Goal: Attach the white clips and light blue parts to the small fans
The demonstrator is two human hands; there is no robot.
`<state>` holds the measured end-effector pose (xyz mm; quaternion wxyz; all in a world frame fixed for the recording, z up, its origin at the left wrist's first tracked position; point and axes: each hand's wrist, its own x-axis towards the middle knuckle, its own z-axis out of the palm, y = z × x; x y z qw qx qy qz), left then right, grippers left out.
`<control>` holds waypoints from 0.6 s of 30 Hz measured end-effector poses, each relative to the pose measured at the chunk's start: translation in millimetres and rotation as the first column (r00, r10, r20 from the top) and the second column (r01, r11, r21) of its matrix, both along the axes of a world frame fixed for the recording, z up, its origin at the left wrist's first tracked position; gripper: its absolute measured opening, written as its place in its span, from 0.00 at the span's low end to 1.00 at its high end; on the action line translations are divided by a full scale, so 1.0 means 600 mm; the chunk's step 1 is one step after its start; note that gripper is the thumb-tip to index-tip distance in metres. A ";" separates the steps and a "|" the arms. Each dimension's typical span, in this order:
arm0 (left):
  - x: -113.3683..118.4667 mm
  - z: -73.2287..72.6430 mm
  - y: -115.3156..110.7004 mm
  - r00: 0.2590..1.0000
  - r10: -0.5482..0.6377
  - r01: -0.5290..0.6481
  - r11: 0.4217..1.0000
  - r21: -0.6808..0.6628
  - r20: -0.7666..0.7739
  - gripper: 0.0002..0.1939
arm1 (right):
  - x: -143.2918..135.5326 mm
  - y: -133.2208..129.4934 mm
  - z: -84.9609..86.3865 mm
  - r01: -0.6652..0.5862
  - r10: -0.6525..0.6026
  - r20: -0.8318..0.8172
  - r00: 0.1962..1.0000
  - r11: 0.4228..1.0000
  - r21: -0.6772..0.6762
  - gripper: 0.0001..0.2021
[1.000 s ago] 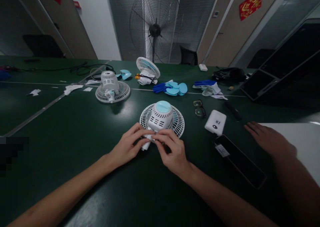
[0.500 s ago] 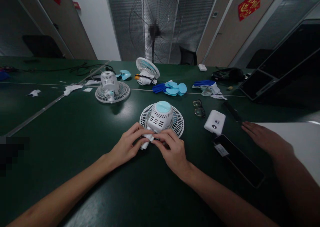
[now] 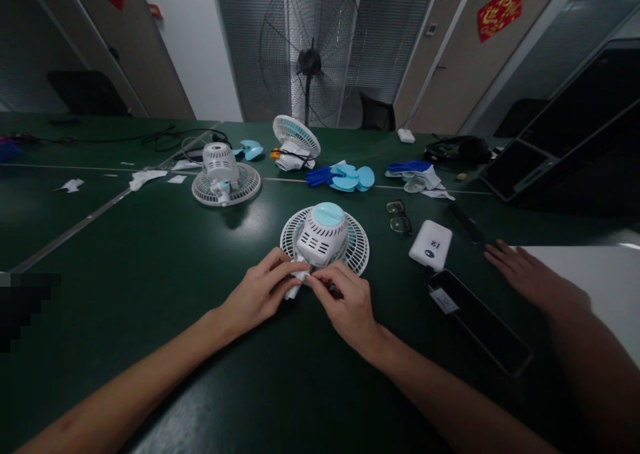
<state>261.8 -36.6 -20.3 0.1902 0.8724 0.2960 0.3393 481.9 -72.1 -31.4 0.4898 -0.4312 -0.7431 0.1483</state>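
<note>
A small white fan [image 3: 323,235] lies grille down on the dark green table, its rounded motor housing with a light blue cap facing up. My left hand [image 3: 263,286] pinches the white bracket [image 3: 293,289] at the housing's near side, from the left. From the right, my right hand [image 3: 346,301] has thumb and forefinger closed at the same spot. Whatever lies between its fingertips is too small to make out. Both sets of fingertips nearly touch.
Another person's hand [image 3: 533,277] rests at the right, beside a phone [image 3: 480,321] and a white power bank [image 3: 431,244]. Glasses [image 3: 399,217], blue gloves [image 3: 320,176] and blue fan blades [image 3: 353,177] lie behind. Two more fans [image 3: 220,164] [image 3: 295,144] stand farther back.
My fingertips have shifted slightly at the bracket, and my left hand has turned a little. The fan stays in place on the table.
</note>
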 end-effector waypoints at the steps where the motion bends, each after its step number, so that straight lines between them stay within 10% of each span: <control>1: 0.000 0.000 0.000 1.000 -0.001 0.001 1.000 0.001 -0.003 0.18 | 0.000 0.000 0.001 -0.001 0.001 0.003 1.000 1.000 0.000 0.07; 18: 0.000 0.003 0.001 1.000 -0.006 0.006 1.000 -0.002 -0.020 0.18 | 0.003 -0.003 0.001 -0.059 0.053 0.079 0.995 0.996 0.069 0.11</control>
